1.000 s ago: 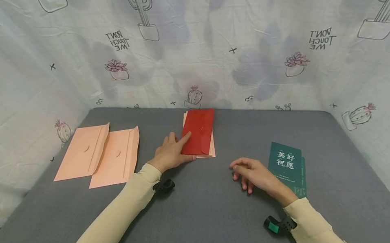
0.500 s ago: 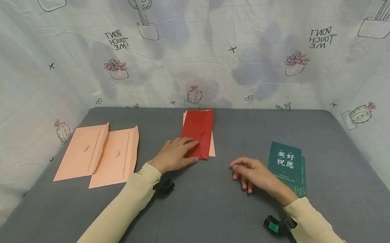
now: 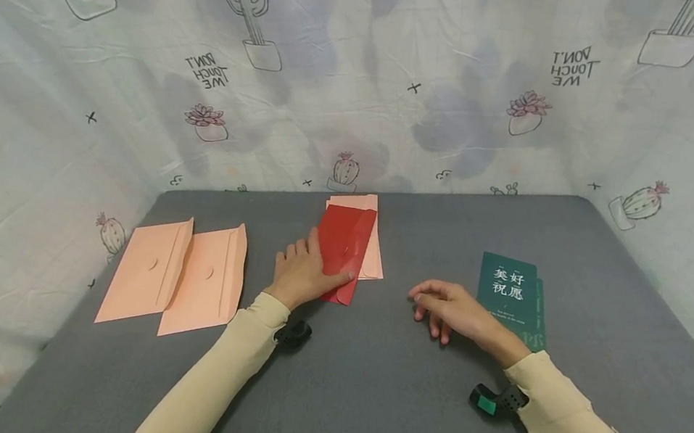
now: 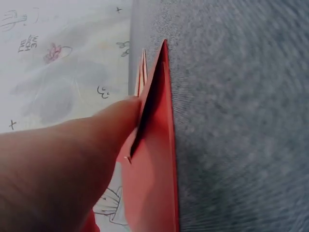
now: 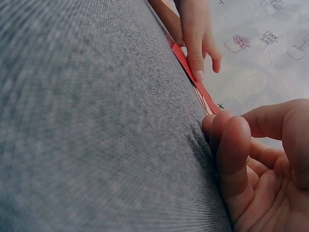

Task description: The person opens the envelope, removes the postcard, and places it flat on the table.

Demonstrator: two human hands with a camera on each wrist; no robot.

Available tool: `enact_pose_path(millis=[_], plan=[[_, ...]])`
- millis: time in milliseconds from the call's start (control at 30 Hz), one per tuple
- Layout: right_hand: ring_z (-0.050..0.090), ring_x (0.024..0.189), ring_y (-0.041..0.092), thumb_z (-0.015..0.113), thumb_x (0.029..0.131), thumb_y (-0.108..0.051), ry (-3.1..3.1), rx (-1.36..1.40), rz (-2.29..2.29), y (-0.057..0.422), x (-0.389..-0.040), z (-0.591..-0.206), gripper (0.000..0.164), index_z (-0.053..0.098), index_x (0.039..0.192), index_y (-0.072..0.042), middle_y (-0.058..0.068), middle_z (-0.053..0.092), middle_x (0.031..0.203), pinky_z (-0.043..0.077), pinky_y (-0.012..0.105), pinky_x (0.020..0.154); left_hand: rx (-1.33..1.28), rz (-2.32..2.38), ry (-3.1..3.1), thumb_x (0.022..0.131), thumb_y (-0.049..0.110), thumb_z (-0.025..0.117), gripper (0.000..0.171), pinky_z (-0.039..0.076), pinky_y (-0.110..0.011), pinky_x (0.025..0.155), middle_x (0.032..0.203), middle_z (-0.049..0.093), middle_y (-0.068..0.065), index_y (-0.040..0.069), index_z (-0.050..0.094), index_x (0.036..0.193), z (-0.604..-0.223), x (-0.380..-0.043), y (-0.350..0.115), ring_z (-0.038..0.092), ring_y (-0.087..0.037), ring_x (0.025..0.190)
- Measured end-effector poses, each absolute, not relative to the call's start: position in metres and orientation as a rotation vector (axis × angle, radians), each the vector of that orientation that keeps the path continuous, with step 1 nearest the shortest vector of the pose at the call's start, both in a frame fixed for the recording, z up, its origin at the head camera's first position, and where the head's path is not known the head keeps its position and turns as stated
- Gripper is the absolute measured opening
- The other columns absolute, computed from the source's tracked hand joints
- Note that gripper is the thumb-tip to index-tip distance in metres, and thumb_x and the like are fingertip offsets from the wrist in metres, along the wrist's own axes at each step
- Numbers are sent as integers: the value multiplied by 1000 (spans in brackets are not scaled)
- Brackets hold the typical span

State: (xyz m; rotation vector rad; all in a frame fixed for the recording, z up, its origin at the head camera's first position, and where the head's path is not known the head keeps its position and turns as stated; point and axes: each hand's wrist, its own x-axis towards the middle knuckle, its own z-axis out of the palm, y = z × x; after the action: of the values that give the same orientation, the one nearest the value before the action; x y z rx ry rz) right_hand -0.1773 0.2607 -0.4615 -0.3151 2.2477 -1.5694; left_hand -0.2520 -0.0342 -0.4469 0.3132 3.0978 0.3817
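Observation:
My left hand (image 3: 303, 269) lies over a red envelope (image 3: 341, 234), with the thumb pressed on its flap and the fingers spread at its left edge. The left wrist view shows the thumb (image 4: 120, 113) against the raised flap of this envelope (image 4: 149, 179). Partly covered by it, peach envelopes (image 3: 375, 253) lie stacked beneath. My right hand (image 3: 449, 310) is idle near the table, fingers loosely bent and holding nothing; the right wrist view shows its curled fingers (image 5: 231, 150). Beside it lie dark green cards (image 3: 511, 289) with white lettering, partly hidden by that hand and wrist.
Two more peach envelopes, one far left (image 3: 143, 266) and one (image 3: 207, 282) overlapping it, lie on the left of the grey table (image 3: 363, 394). A white curtain (image 3: 307, 116) printed with cactus drawings stands around the back and both sides.
The red envelope has slid toward me and tilted slightly, uncovering the top of the peach envelopes below. My left hand pulled it, then its fingers spread to the left edge. The right hand stayed still.

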Motion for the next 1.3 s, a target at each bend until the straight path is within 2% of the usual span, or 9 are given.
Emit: enact_pose_path(millis=[467, 633, 733, 833, 967, 1133, 1200, 1233, 1300], plan=[[56, 54, 12, 50, 107, -24, 2260, -320, -1561, 261, -178, -460, 33, 58, 130, -1, 13, 65, 94, 51, 30, 46, 236, 356, 3125, 74, 72, 71, 126, 43, -51, 97, 124, 52, -27, -5, 16, 158, -448, -252, -29, 46, -36, 111], [56, 54, 12, 50, 106, -24, 2259, -310, -1563, 261, -178, -460, 33, 58, 130, -2, 12, 65, 94, 51, 30, 46, 195, 437, 3093, 70, 72, 75, 133, 41, -48, 92, 121, 51, -24, -2, 11, 160, -449, -255, -30, 45, -34, 109], [56, 53, 12, 50, 106, -24, 2258, -304, -1563, 260, -178, -461, 32, 59, 129, -3, 10, 66, 93, 51, 30, 47, 168, 474, 3067, 70, 73, 75, 135, 41, -48, 94, 125, 51, -22, 0, 8, 161, -450, -259, -33, 47, -34, 111], [56, 52, 12, 49, 107, -24, 2260, -301, -1560, 259, -178, -461, 31, 59, 129, -5, 9, 66, 93, 52, 30, 47, 146, 515, 3044, 75, 71, 72, 126, 40, -51, 101, 131, 53, -21, 0, 11, 160, -450, -263, -38, 50, -36, 120], [56, 50, 12, 49, 107, -23, 2257, -302, -1563, 258, -178, -462, 31, 59, 129, -5, 9, 66, 93, 52, 30, 46, 109, 697, 2956, 89, 61, 62, 106, 37, -55, 109, 141, 53, -23, 0, 13, 160, -448, -269, -48, 52, -39, 130], [56, 51, 11, 48, 107, -23, 2251, -308, -1564, 257, -179, -462, 31, 59, 130, -5, 8, 66, 93, 51, 30, 46, 8, 1127, 2642, 99, 45, 54, 85, 37, -55, 116, 151, 46, -25, 4, 10, 160, -441, -276, -66, 50, -37, 137], [56, 51, 11, 48, 107, -23, 2250, -310, -1566, 257, -178, -462, 31, 58, 130, -5, 8, 66, 93, 52, 30, 46, -14, 1241, 2527, 100, 42, 53, 80, 40, -52, 114, 151, 44, -23, 5, 14, 159, -437, -278, -73, 50, -35, 134], [56, 51, 11, 48, 107, -23, 2250, -310, -1567, 258, -178, -462, 31, 59, 130, -4, 8, 66, 93, 51, 30, 46, -10, 1265, 2497, 100, 41, 53, 77, 45, -48, 108, 145, 48, -22, 4, 19, 158, -436, -279, -76, 54, -33, 127], [56, 51, 11, 48, 107, -23, 2251, -310, -1570, 258, -177, -463, 31, 59, 130, -4, 8, 66, 93, 52, 30, 46, -3, 1271, 2473, 100, 40, 54, 70, 51, -38, 87, 122, 59, -15, 3, 30, 154, -434, -280, -80, 60, -26, 105]])
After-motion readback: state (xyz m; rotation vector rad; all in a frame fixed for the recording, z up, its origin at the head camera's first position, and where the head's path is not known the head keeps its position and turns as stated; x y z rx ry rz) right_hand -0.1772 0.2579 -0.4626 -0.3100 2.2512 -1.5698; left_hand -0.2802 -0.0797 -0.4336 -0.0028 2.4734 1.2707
